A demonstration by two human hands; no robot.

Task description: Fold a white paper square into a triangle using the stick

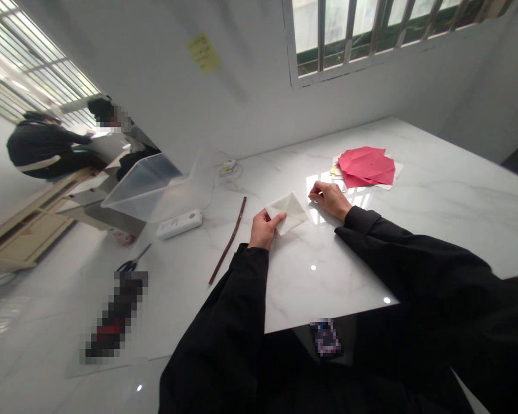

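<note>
In the head view, the left hand [264, 229] grips a folded white paper [287, 213] between thumb and fingers, pinching its lower-left edge against the surface [435, 190]. The paper is a small, pale, diamond-like shape with visible crease lines and pointed corners. The right hand [330, 199] rests just beside the paper's right corner, its fingers loosely curled and holding nothing. Beyond the right hand lie red paper sheets [366, 167] in an uneven pile. Left of the left hand are a thin brown strip [229, 241] and a white power strip [179, 224].
</note>
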